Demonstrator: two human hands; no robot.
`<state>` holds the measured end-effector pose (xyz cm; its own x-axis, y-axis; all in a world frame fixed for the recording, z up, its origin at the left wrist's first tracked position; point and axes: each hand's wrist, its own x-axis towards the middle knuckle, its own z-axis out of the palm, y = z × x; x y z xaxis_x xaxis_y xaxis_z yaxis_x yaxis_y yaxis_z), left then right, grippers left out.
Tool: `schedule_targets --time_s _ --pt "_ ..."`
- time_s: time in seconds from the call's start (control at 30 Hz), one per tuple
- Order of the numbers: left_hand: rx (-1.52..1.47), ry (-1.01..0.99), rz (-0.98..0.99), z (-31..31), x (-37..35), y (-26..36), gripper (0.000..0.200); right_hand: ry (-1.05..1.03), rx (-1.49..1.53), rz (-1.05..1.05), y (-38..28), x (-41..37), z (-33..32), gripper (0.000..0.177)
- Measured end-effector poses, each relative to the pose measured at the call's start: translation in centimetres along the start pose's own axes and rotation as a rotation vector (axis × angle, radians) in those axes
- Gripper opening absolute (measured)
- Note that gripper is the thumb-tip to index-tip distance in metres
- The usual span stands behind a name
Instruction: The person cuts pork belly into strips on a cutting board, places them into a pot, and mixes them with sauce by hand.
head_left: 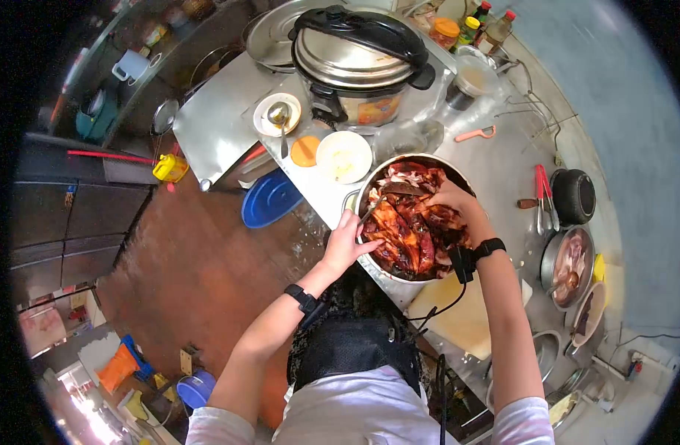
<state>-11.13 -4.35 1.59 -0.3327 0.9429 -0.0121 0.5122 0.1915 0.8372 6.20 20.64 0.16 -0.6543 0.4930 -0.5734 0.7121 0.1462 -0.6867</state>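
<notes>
Crowded steel tabletop (496, 159): the bowl (429, 158) of meat (414, 237) sits at the edge, six o'clock from the cooker (355, 63). Left hand (347, 241) clamps its rim; right hand (451, 199) digs in (grip hidden). A hard tug could tip it floorward.

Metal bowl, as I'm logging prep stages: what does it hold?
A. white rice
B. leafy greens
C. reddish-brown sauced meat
C: the metal bowl is filled with reddish-brown sauced meat pieces; the right hand is on them, and the left hand at the rim grips a utensil.
</notes>
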Motion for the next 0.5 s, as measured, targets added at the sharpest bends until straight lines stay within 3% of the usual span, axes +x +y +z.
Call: schedule_targets --time_s 0.03,0.13,0.17,0.33,0.5 --pt "0.013 0.009 -0.010 0.0 0.0 0.1 0.050 -0.043 0.126 0.022 -2.9 -1.8 -0.6 0.083" --pt "0.019 0.057 -0.001 0.2 -0.4 0.0 0.048 -0.169 0.313 0.046 -4.8 -3.2 -1.1 0.085" --pt "0.017 0.089 0.035 0.2 -0.5 -0.1 0.047 -0.107 0.306 0.099 -2.2 -1.7 -0.5 0.071" --pt "0.005 0.060 -0.008 0.0 -0.9 0.4 0.047 -0.124 0.240 0.042 -3.1 -3.6 -1.1 0.070" --pt "0.030 0.072 0.015 0.0 -0.8 0.2 0.048 0.014 0.237 0.019 -4.9 -7.4 -1.2 0.060"
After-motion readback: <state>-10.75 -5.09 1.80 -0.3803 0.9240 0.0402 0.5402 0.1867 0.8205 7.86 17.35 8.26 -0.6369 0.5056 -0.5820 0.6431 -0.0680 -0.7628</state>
